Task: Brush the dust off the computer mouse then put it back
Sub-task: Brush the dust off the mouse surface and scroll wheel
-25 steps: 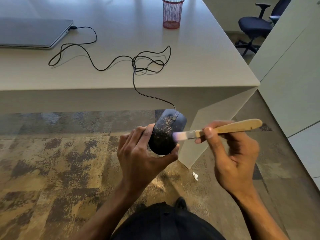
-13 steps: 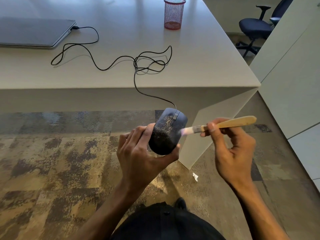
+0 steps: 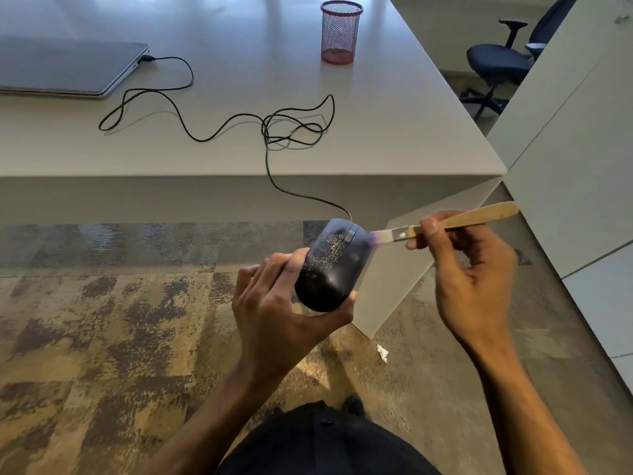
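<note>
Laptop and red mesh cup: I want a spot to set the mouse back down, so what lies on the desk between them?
In the head view, only bare desk lies between the laptop and mesh cup; the mouse cable loops nearer the front edge.

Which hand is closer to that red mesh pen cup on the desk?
Right. The right hand lies below and right of the red mesh pen cup; the left hand is lower, farther away.

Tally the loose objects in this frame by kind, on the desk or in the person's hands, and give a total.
Laptop, closed, on the desk: 1
Red mesh pen cup, on the desk: 1
Black wired computer mouse, dusty, in the left hand: 1
Wooden-handled brush, in the right hand: 1
Total: 4
</note>
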Tool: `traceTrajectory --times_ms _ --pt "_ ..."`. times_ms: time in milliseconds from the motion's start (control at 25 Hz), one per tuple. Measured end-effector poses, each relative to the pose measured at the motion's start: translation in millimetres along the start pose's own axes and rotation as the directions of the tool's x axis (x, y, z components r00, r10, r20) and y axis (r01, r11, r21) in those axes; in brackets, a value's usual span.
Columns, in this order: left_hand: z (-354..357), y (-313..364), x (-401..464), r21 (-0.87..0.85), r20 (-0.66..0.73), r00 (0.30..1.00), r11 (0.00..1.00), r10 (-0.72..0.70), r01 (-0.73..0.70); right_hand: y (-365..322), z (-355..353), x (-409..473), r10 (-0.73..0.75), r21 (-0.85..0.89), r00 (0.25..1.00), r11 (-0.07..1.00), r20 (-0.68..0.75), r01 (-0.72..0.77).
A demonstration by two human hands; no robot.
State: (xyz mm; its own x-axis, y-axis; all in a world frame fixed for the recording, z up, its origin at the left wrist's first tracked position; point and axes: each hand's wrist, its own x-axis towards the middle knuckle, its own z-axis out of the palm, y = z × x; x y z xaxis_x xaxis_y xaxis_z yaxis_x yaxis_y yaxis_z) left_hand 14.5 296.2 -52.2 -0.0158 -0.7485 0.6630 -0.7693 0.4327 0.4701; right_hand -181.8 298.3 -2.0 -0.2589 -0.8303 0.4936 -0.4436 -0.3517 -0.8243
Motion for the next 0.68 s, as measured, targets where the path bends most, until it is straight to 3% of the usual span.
traceTrajectory --times_ms 200,320,400,480,560,680 --pt "0 -1 0 -0.010 -0.006 1.000 1.000 -0.004 0.004 -4 -3 -5 -0.080 0.103 0.982 0.993 0.173 0.063" --pt "0 0 0 -0.020 -0.016 1.000 1.000 -0.004 0.003 2 -4 0 -0.019 -0.019 0.999 1.000 0.037 0.020" --pt "0 1 -1 -0.023 -0.025 1.000 1.000 -0.004 0.003 4 -7 2 0.017 0.113 1.000 0.993 0.013 -0.018" --pt "-1 3 -1 -0.028 -0.027 1.000 1.000 -0.005 0.004 1 -8 -1 0.012 0.246 0.996 0.969 0.090 -0.034" --pt "-1 4 -1 -0.033 -0.025 1.000 0.999 0.000 -0.001 3 -5 -3 0.022 0.180 0.994 0.983 0.112 -0.042" --pt "-2 5 -1 -0.028 -0.015 1.000 1.000 0.004 -0.004 6 -1 1 0.066 0.065 0.997 0.996 -0.039 -0.063"
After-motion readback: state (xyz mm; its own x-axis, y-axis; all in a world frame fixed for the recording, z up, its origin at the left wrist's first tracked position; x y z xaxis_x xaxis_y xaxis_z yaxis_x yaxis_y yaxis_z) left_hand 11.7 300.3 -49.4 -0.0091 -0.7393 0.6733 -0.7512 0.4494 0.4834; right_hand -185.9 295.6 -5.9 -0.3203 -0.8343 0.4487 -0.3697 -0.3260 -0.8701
